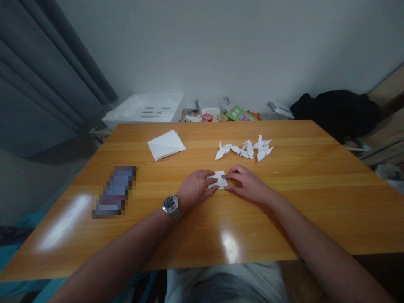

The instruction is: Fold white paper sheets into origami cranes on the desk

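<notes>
A small folded square of white paper [222, 178] lies on the wooden table in front of me. My left hand [198, 185], with a metal watch [171, 204] on its wrist, has its fingers over the paper's left side and its thumb at the near edge. From the right, my right hand [244, 182] grips the paper's right edge between curled fingers and thumb. Just beyond my hands sits a row of several white folded paper cranes [248, 149]. Farther left is a stack of white paper sheets [166, 145].
A phone-like device [115, 191], pixelated, lies on the left of the table [202, 235]. A thin white strip [274, 172] is right of my right hand. Behind the far edge are a white plastic tray [148, 105], a green packet [241, 113] and a black cloth heap [337, 111].
</notes>
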`<state>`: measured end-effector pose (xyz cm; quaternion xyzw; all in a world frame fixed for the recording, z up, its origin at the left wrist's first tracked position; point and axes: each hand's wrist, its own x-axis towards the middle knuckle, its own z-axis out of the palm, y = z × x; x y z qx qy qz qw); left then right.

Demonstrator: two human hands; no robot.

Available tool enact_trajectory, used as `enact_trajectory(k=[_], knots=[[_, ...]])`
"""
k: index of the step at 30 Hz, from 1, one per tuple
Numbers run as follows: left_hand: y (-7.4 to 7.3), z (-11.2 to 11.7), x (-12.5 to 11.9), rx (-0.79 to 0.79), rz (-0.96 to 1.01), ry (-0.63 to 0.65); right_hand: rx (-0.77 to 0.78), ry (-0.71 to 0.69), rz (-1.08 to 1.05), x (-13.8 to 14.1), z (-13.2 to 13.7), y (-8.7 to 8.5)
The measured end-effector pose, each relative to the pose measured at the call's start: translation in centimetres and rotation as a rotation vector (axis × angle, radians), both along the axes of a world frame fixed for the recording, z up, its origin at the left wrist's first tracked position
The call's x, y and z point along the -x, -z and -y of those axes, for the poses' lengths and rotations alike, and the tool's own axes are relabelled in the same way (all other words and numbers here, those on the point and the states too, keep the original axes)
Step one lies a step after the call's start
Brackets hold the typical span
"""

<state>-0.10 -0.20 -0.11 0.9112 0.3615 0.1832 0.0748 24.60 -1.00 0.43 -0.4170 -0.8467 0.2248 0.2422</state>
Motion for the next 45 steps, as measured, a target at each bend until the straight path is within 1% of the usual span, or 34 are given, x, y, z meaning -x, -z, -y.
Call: enact_trajectory(k=[4, 8, 16, 19, 24, 29, 35, 41, 45], knots=[[-0.2, 0.0, -0.1, -0.007, 0.002, 0.005, 0.023, 0.018, -0.077, 0.3, 0.0, -0.2], [-0.4, 0.1, 0.0, 0.002, -0.016, 0.054, 0.042, 0.048, -0.132, 0.5, -0.2, -0.3], [-0.9, 0.4, 1.1, 0.077, -0.020, 0.190, 0.023, 0.058, -0.101, 0.1, -0.6, 0.3], [-1.0, 0.5, 1.2, 0.082, -0.018, 0.243, 0.036, 0.089, -0.105, 0.0, -0.8, 0.5], [-1.0, 0.6, 0.9, 0.073, -0.026, 0.261, 0.077, 0.145, -0.124, -0.2, -1.0, 0.7], [-1.0, 0.4, 1.2, 0.095, -0.032, 0.314, 0.084, 0.174, -0.120, 0.0, -1.0, 0.8], [-0.9, 0.3, 1.0, 0.103, -0.005, 0.305, 0.079, 0.242, -0.139, 0.3, -1.0, 1.1], [-1.2, 0.5, 0.7, 0.116, -0.006, 0.296, 0.091, 0.287, -0.127, 0.5, -1.0, 1.1], [-0.9, 0.5, 0.6, 0.077, -0.036, 0.286, 0.091, 0.317, -0.122, 0.6, -1.0, 1.3]])
